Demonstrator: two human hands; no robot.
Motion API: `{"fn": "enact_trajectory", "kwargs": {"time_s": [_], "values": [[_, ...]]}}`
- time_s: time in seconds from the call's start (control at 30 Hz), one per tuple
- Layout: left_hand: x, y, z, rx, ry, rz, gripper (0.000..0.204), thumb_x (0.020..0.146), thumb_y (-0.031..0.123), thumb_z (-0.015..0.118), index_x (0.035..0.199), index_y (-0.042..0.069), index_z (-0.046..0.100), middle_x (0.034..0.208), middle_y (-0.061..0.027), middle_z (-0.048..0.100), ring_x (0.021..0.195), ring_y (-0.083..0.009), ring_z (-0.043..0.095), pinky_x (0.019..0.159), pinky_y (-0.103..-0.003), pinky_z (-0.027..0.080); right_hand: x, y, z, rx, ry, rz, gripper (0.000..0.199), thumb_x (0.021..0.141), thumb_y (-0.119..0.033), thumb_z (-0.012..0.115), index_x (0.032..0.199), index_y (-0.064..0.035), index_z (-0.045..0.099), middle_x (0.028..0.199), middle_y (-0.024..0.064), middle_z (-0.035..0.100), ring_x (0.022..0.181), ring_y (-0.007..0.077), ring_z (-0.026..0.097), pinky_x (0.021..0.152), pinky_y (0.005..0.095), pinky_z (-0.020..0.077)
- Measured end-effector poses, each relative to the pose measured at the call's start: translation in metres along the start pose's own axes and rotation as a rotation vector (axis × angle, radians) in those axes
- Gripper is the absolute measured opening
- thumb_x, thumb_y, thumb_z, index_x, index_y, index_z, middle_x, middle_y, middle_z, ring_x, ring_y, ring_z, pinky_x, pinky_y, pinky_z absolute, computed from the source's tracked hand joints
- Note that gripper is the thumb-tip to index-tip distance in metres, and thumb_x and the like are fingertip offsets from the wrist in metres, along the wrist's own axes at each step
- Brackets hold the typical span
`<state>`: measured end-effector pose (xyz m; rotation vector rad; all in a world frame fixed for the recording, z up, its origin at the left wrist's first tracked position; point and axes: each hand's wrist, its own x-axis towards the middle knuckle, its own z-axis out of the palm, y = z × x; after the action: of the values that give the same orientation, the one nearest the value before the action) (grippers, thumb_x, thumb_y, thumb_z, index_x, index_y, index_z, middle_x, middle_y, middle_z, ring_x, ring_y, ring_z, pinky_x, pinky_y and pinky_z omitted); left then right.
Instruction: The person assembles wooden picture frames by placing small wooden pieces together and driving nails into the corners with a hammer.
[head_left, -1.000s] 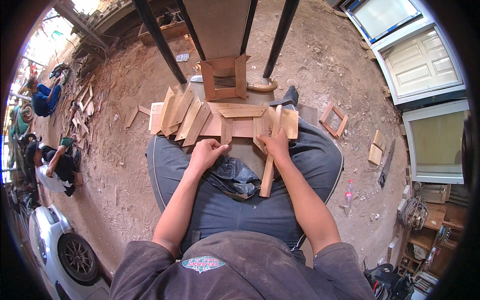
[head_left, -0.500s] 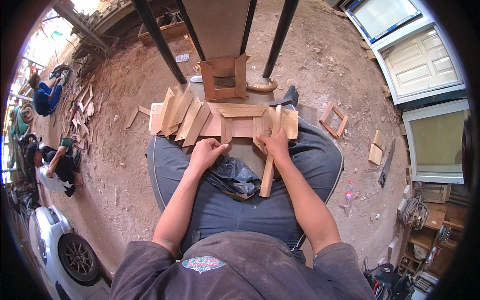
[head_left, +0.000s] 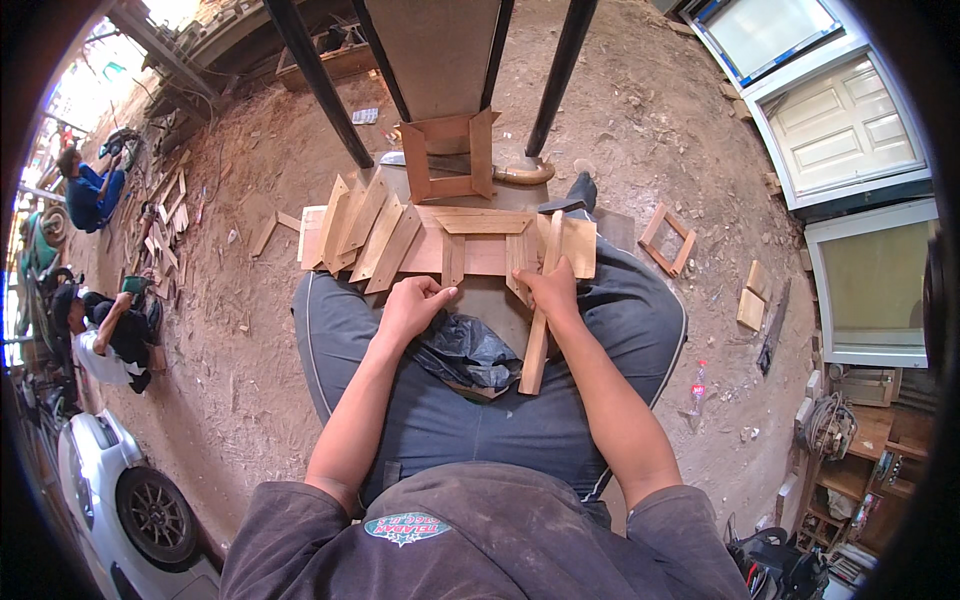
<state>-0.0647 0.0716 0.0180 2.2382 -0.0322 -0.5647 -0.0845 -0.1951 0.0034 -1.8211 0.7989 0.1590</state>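
A three-sided wooden frame (head_left: 487,226) lies on a pinkish board across my lap, its two legs pointing toward me. The fingers of my left hand (head_left: 412,304) are pinched together at the near end of its left leg. My right hand (head_left: 551,290) is closed around a long wooden stick (head_left: 535,355), with its thumb against the frame's right leg. Several angle-cut wood pieces (head_left: 365,232) lie side by side on the left of the board (head_left: 425,250). A crumpled black plastic bag (head_left: 466,352) sits between my legs.
Ahead stands a closed wooden frame (head_left: 480,155) beside a curved brown handle (head_left: 524,173) and black metal legs (head_left: 556,80). On the right floor lie another frame (head_left: 667,240), a saw (head_left: 773,328) and a bottle (head_left: 698,387). Two people work at left, near a white car (head_left: 95,500).
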Motion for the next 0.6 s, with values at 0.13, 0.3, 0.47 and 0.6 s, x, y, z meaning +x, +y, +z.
{"fn": "enact_trajectory", "kwargs": {"time_s": [0.13,0.3,0.47,0.6], "values": [[-0.001,-0.001,0.000,0.002,0.010,0.010,0.047,0.093,0.043,0.081,0.093,-0.003,0.079,0.073,-0.0101,0.073,0.067,-0.0144,0.065,0.064,-0.034,0.052,-0.003,-0.004,0.000,0.013,-0.005,0.004,0.060,0.073,-0.021,0.093,0.110,0.0037,0.052,0.088,0.0200,0.068,0.057,0.0272,0.068,0.050,0.0383,0.0545],[-0.001,0.001,-0.001,-0.002,0.005,0.000,0.047,0.093,0.043,0.081,0.093,-0.003,0.079,0.073,-0.0104,0.073,0.067,-0.0149,0.066,0.065,-0.034,0.052,-0.004,-0.006,0.000,0.021,-0.008,-0.005,0.060,0.074,-0.021,0.092,0.111,0.0036,0.052,0.088,0.0193,0.068,0.056,0.0267,0.067,0.048,0.0378,0.0537],[-0.001,0.007,0.000,-0.004,-0.005,0.017,0.046,0.093,0.042,0.081,0.093,-0.003,0.079,0.072,-0.0101,0.072,0.066,-0.0141,0.065,0.064,-0.033,0.051,0.013,0.020,0.000,-0.062,0.046,-0.033,0.064,0.072,-0.025,0.094,0.114,0.0044,0.055,0.098,0.0230,0.071,0.075,0.0330,0.073,0.066,0.0411,0.0591],[-0.002,0.003,-0.002,-0.022,0.000,0.019,0.046,0.093,0.042,0.081,0.093,-0.004,0.079,0.072,-0.0102,0.072,0.067,-0.0135,0.064,0.064,-0.033,0.051,0.013,0.019,0.004,-0.037,0.009,0.007,0.067,0.071,-0.028,0.094,0.115,0.0045,0.057,0.105,0.0255,0.071,0.090,0.0367,0.075,0.080,0.0426,0.0595]]}}
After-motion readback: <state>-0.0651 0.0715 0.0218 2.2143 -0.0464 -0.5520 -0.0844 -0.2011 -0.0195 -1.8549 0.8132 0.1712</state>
